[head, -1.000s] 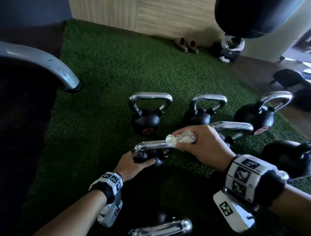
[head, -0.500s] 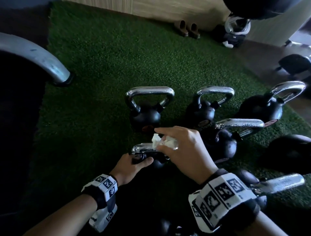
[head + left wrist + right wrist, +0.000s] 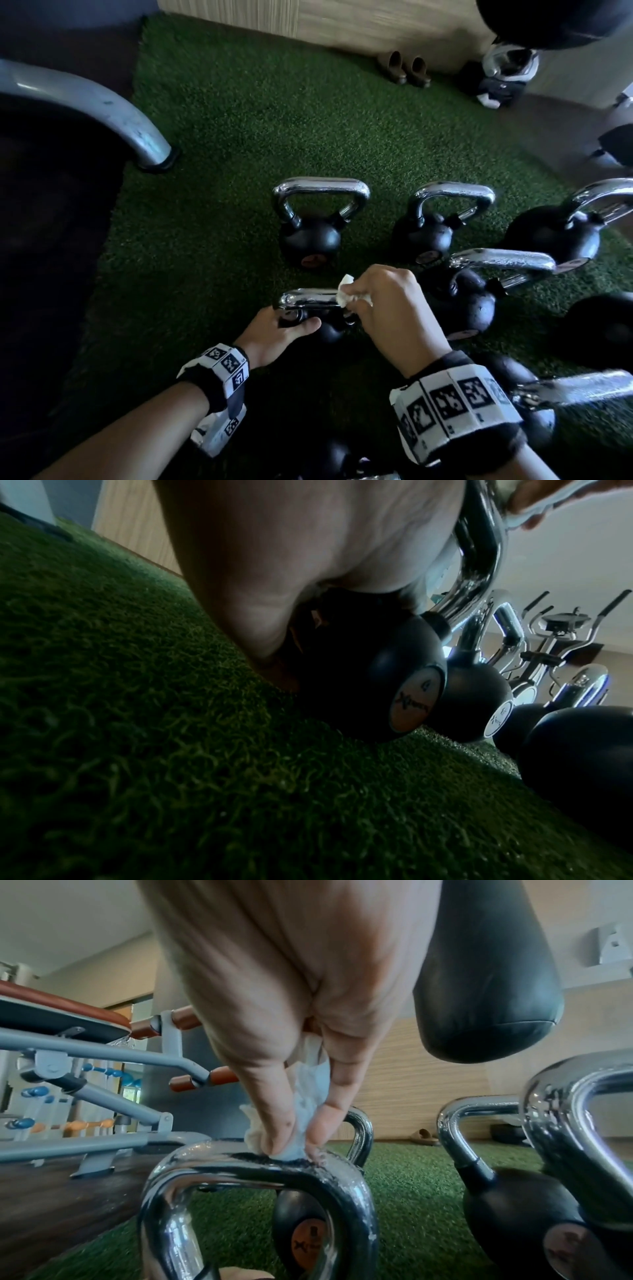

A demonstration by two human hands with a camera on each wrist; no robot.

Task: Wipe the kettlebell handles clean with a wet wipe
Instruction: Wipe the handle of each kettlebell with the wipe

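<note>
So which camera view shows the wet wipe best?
The right wrist view: the wet wipe fills the gap between thumb and fingers of the right hand and is pressed onto the chrome handle. The head view shows only a small white corner. The left wrist view catches a blurred edge at the frame's top.

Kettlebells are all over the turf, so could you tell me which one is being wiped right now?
The small kettlebell nearest the person: the left hand grips it while the right hand presses the wipe onto its handle. The others stand untouched.
</note>
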